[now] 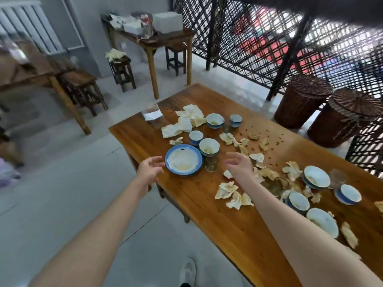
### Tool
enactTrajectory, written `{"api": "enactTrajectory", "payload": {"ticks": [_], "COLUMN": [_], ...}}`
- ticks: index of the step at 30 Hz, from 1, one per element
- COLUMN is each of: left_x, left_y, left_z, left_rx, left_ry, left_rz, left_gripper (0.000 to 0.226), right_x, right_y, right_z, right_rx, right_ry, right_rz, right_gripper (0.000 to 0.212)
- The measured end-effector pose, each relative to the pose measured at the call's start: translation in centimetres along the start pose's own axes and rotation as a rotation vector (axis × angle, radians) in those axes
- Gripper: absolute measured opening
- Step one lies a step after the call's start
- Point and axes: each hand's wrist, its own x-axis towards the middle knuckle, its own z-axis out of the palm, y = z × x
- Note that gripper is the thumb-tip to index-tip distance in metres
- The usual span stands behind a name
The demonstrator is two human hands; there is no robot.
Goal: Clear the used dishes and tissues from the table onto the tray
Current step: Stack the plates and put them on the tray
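Note:
A blue-rimmed plate [183, 159] with smeared leftovers lies near the front edge of the long wooden table [217, 220]. My left hand [149, 169] hovers just left of it, fingers loosely curved and holding nothing. My right hand [239, 164] hovers to its right, also relaxed and holding nothing. Between them stand a white bowl [209, 146] and a small glass [211, 163]. Crumpled tissues [182, 122] lie scattered across the table among small blue cups [195, 136] and more bowls [215, 120]. More bowls [316, 176] cluster at the right. No tray is visible.
Two wicker baskets [306, 100] stand beyond the table by a lattice screen [269, 38]. A side table [153, 38] with boxes and wooden stools [123, 72] stand at the back. A clear container [153, 113] sits at the table's far corner. My shoe [187, 272] shows on the tiled floor.

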Motion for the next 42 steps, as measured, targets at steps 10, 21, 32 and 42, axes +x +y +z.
{"api": "enactTrajectory", "payload": {"ticks": [10, 21, 32, 42], "left_x": [8.6, 15.3, 22.9, 26.3], "left_y": [4.9, 1.8, -0.4, -2.2], "left_z": [-3.5, -2.5, -1.0, 0.1], "left_rx": [0.185, 0.365, 0.534, 0.651], "left_ry": [0.041, -0.248, -0.579, -0.715], "left_rz": [0.101, 0.009, 0.063, 0.096], "left_gripper": [0.041, 0.064, 0.081, 0.077], "right_x": [9.1, 8.2, 5.9, 5.9], "right_y": [-5.5, 0.8, 3.6, 4.4], "right_z": [5.4, 11.4, 16.9, 19.8], "right_rx": [0.043, -0.049, -0.135, 0.000], "right_ry": [-0.026, 0.022, 0.208, 0.286], "right_rz": [0.046, 0.231, 0.339, 0.516], "right_gripper": [0.035, 0.032, 0.031, 0.055]}}
